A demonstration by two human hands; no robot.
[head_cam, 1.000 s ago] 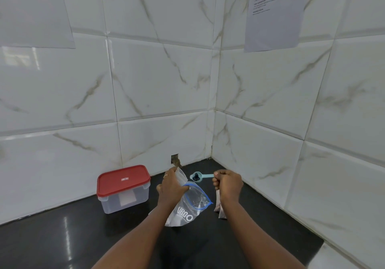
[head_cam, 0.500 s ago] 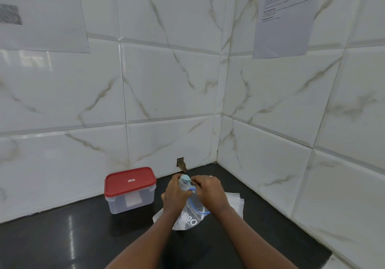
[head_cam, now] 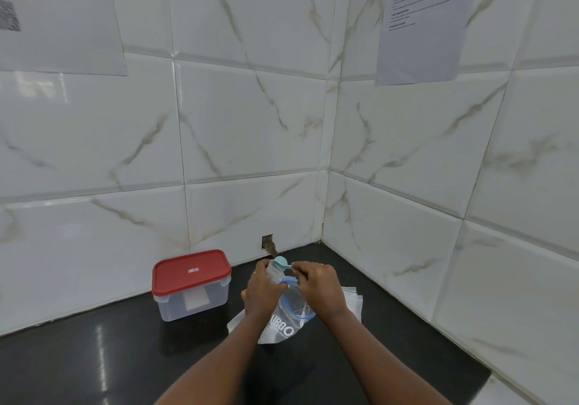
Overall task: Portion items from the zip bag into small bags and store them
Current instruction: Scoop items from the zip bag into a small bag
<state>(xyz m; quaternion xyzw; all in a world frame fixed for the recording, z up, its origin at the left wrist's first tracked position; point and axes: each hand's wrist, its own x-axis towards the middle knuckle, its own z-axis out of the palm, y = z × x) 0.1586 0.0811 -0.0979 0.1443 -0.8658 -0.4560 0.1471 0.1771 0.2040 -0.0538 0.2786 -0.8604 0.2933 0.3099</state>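
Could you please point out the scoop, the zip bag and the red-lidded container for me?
scoop (head_cam: pixel 279 261): head view, on its pale blue bowl.
zip bag (head_cam: pixel 283 330): head view, on its printed lettering.
red-lidded container (head_cam: pixel 191 271): head view, on the middle of its lid.

I read this as a kitchen corner: glossy marble-look wall tiles beyond the fingers, a polished black desk under them, and a red-lidded plastic container left of them.
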